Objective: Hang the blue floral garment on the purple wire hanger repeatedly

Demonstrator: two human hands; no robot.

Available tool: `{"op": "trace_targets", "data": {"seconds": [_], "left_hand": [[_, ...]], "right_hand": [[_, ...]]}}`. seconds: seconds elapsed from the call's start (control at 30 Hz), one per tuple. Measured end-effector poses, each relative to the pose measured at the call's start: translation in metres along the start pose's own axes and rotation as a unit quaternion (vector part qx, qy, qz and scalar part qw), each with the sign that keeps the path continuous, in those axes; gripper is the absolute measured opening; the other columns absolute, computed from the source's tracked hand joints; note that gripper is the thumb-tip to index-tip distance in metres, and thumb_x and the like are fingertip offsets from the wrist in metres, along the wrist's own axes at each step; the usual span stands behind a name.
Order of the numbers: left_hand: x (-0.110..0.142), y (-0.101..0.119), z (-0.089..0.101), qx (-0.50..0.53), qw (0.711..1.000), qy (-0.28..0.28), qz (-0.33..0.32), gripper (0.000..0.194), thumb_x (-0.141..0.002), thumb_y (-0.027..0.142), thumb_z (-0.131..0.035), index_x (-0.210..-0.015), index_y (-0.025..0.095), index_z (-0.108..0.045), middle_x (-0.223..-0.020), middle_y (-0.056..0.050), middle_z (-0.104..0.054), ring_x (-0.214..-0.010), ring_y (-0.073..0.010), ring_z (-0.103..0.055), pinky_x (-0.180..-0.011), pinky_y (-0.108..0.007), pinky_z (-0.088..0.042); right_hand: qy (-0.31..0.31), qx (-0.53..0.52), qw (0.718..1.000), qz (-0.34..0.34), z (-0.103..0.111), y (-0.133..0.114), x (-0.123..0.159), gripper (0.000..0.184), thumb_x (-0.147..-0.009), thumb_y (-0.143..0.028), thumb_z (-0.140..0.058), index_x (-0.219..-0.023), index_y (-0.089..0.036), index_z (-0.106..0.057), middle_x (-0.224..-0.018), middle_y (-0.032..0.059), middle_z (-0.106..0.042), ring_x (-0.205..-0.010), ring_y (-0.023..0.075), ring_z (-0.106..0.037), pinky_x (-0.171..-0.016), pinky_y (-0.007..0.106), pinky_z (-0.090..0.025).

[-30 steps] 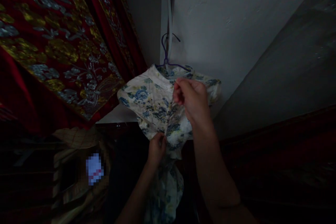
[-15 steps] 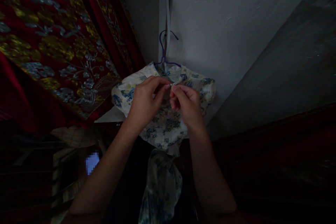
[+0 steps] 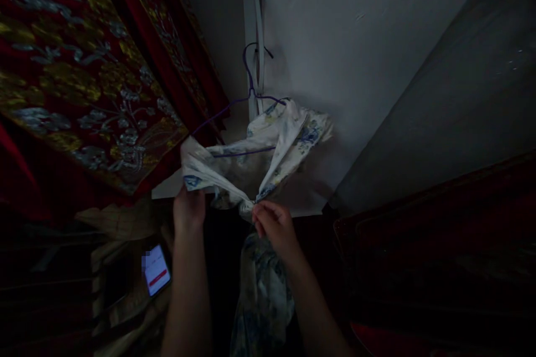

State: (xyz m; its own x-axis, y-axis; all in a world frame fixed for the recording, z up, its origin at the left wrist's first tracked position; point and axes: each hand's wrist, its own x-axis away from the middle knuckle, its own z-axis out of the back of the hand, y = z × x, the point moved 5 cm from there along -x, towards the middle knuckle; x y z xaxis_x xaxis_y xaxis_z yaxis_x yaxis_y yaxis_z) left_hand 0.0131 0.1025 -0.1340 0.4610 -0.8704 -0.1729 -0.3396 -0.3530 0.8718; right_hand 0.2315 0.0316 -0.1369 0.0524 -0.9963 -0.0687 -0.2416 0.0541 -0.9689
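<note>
A white shirt [image 3: 288, 134] with blue flowers hangs half off a purple wire hanger [image 3: 230, 105]. Its right shoulder is over the hanger, while the left end of the hanger is bare. My right hand [image 3: 274, 226] is closed, pinching the front of the shirt where the two edges of the neckline meet. My left hand [image 3: 189, 212] holds the shirt's left shoulder from below; the fabric partly hides its fingers. More flowered cloth [image 3: 263, 295] hangs below my right hand; whether it is part of the shirt I cannot tell.
The hanger's hook is at a pale strap [image 3: 257, 11] against a grey wall [image 3: 355, 56]. Red cloth with gold and silver embroidery [image 3: 79, 83] hangs at left. A lit phone [image 3: 157, 270] lies on a wooden seat-like frame [image 3: 98, 284] at lower left. The room is dim.
Both hands have moved down from the collar, my left hand also leftward to the shoulder. The left shoulder has come off the hanger, and the neckline is pulled down and wide.
</note>
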Motion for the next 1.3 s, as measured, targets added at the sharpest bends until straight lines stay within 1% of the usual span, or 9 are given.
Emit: {"op": "trace_targets", "data": {"seconds": [0.13, 0.27, 0.47, 0.7, 0.83, 0.9, 1.07, 1.17, 1.3], "left_hand": [[0.062, -0.066, -0.002, -0.011, 0.998, 0.009, 0.068, 0.023, -0.079, 0.038, -0.072, -0.076, 0.018, -0.062, -0.073, -0.001, -0.069, -0.073, -0.0141, -0.069, -0.075, -0.027, -0.057], [0.084, -0.084, -0.004, -0.038, 0.991, -0.034, 0.123, 0.03, -0.064, 0.034, -0.084, -0.08, 0.012, -0.07, -0.076, -0.003, -0.072, -0.072, -0.016, -0.067, -0.071, -0.027, -0.056], [0.089, -0.046, -0.011, 0.027, 0.994, -0.05, 0.097, 0.031, -0.073, 0.043, -0.082, -0.086, 0.016, -0.072, -0.091, -0.004, -0.07, -0.093, -0.0176, -0.066, -0.093, -0.029, -0.052], [0.127, 0.008, -0.054, 0.087, 0.948, -0.274, 0.133, 0.03, -0.083, 0.047, -0.074, -0.076, 0.019, -0.065, -0.082, -0.005, -0.059, -0.075, -0.0192, -0.055, -0.067, -0.028, -0.047], [0.155, 0.031, -0.081, -0.086, 0.883, -0.457, 0.059, 0.024, -0.093, 0.039, -0.062, -0.082, 0.019, -0.071, -0.095, -0.01, -0.064, -0.097, -0.0273, -0.06, -0.091, -0.037, -0.047], [0.154, 0.038, -0.085, -0.143, 0.887, -0.439, 0.001, 0.016, -0.093, 0.03, -0.062, -0.1, 0.022, -0.073, -0.115, -0.011, -0.066, -0.118, -0.0306, -0.058, -0.105, -0.04, -0.041], [0.117, 0.024, -0.093, -0.196, 0.898, -0.377, -0.11, 0.056, -0.087, 0.008, -0.049, -0.139, 0.028, -0.058, -0.147, -0.006, -0.055, -0.143, -0.0268, -0.043, -0.121, -0.042, -0.027], [0.096, -0.007, -0.117, -0.193, 0.837, -0.501, -0.103, 0.051, -0.081, 0.005, -0.044, -0.119, 0.024, -0.072, -0.132, -0.006, -0.066, -0.136, -0.0261, -0.049, -0.119, -0.042, -0.029], [0.088, -0.055, -0.136, -0.157, 0.775, -0.609, 0.063, 0.021, -0.072, 0.011, -0.056, -0.081, 0.019, -0.073, -0.1, -0.006, -0.073, -0.108, -0.0267, -0.063, -0.105, -0.038, -0.042]], "right_hand": [[0.031, 0.001, 1.0, 0.003, 0.007, -0.004, 0.01, 0.037, -0.079, -0.05, -0.062, -0.058, -0.021, -0.055, -0.046, -0.0047, -0.045, -0.04, 0.0083, -0.038, -0.041, 0.021, -0.029], [0.018, 0.05, 0.998, -0.019, 0.025, -0.003, 0.02, 0.034, -0.079, -0.045, -0.062, -0.057, -0.02, -0.057, -0.043, -0.0054, -0.042, -0.039, 0.0085, -0.034, -0.042, 0.022, -0.026], [-0.149, 0.171, 0.968, -0.103, 0.05, 0.017, 0.032, 0.033, -0.085, -0.04, -0.065, -0.061, -0.018, -0.066, -0.05, -0.0026, -0.055, -0.046, 0.0107, -0.045, -0.047, 0.022, -0.031], [0.086, 0.089, 0.992, 0.024, 0.064, 0.001, 0.02, 0.041, -0.084, -0.06, -0.068, -0.091, -0.021, -0.073, -0.088, 0.0041, -0.072, -0.089, 0.0216, -0.065, -0.079, 0.029, -0.05], [0.053, -0.084, 0.994, -0.056, 0.04, 0.013, 0.017, 0.064, -0.08, -0.08, -0.057, -0.093, -0.02, -0.073, -0.09, 0.0073, -0.073, -0.092, 0.025, -0.067, -0.08, 0.035, -0.054], [0.007, -0.147, 0.983, -0.113, 0.031, 0.018, 0.018, 0.071, -0.075, -0.086, -0.055, -0.097, -0.02, -0.073, -0.09, 0.0088, -0.074, -0.094, 0.0272, -0.069, -0.081, 0.038, -0.055], [-0.075, -0.097, 0.986, -0.116, 0.029, 0.003, 0.03, 0.067, -0.075, -0.077, -0.066, -0.113, -0.022, -0.07, -0.109, 0.0099, -0.073, -0.108, 0.0278, -0.067, -0.097, 0.041, -0.052], [-0.129, 0.042, 0.989, -0.065, 0.03, -0.017, 0.041, 0.059, -0.078, -0.062, -0.075, -0.118, -0.019, -0.067, -0.118, 0.0098, -0.07, -0.112, 0.0276, -0.064, -0.101, 0.041, -0.049], [-0.071, 0.18, 0.98, -0.036, 0.051, -0.038, 0.042, 0.041, -0.077, -0.04, -0.075, -0.11, -0.017, -0.067, -0.099, 0.0067, -0.072, -0.092, 0.0252, -0.066, -0.082, 0.036, -0.055]]}}
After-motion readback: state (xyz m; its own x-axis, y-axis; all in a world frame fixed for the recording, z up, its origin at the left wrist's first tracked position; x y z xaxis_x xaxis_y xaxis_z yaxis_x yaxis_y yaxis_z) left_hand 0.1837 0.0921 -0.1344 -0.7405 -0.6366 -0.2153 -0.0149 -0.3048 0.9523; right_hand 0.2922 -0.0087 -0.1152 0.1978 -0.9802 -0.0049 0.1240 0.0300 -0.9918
